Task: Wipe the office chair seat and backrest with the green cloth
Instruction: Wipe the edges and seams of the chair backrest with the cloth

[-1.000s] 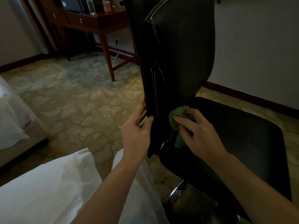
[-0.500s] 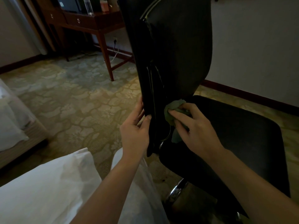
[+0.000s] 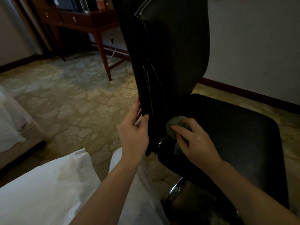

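A black office chair stands in front of me, its tall backrest (image 3: 170, 54) seen from the side and its seat (image 3: 235, 135) stretching to the right. My left hand (image 3: 133, 133) grips the lower edge of the backrest, thumb on the near face and fingers behind it. My right hand (image 3: 194, 140) holds a bunched green cloth (image 3: 174, 127) and presses it against the base of the backrest where it meets the seat. Part of the cloth hangs below my palm.
The chair's chrome base (image 3: 176, 189) shows under the seat. A dark wooden desk (image 3: 84, 21) stands at the back left, a cable trailing from a wall socket (image 3: 112, 40) beside it. A bed corner (image 3: 17, 132) is at the left. White fabric (image 3: 48, 189) covers my lap. Patterned carpet (image 3: 73, 98) lies between.
My right hand with the cloth has shifted a little down along the backrest's base. My left hand keeps its grip on the backrest edge.
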A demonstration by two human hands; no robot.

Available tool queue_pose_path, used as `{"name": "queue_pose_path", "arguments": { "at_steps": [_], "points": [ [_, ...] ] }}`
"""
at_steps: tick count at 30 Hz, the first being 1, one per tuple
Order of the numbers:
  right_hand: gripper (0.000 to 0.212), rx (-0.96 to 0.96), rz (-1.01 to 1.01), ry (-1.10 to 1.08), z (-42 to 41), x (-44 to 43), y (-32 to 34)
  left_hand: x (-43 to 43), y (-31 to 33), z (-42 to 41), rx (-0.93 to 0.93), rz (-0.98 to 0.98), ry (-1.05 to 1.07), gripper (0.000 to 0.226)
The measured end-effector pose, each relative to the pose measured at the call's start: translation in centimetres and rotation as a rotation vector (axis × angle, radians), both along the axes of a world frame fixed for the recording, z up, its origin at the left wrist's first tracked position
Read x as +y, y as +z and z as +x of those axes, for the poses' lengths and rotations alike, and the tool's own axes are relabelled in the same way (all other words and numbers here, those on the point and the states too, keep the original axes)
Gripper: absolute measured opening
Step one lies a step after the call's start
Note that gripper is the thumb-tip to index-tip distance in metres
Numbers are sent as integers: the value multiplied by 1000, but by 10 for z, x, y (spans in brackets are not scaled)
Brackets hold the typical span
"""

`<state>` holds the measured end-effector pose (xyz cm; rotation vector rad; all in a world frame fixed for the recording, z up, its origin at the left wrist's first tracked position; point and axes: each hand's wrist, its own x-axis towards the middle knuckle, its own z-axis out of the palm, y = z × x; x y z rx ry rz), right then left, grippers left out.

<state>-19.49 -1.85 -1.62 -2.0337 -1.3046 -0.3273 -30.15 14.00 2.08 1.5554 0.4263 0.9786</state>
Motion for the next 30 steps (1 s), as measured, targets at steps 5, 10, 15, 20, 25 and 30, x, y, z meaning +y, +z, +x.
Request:
{"name": "queue_pose_path", "arguments": {
  "at_steps": [5, 10, 15, 20, 25, 30],
  "points": [
    [33, -49, 122, -19, -2, 16, 37, 6, -6, 0, 62, -17, -19, 60],
    [35, -70, 112, 3, 1, 23, 33, 9, -19, -2, 154, -82, -77, 57],
    [33, 1, 86, 16, 4, 12, -9, 9, -24, -4, 168, -100, -75, 54],
    [32, 38, -13, 9, 4, 2, -32, 9, -25, -4, 164, -113, -85, 53],
    [33, -23, -50, -22, 4, -10, -28, 6, -21, -4, 145, -117, -92, 52],
    [36, -41, 114, -42, -5, 8, 3, 8, -26, -4, 147, -141, -92, 52]
  ]
}}
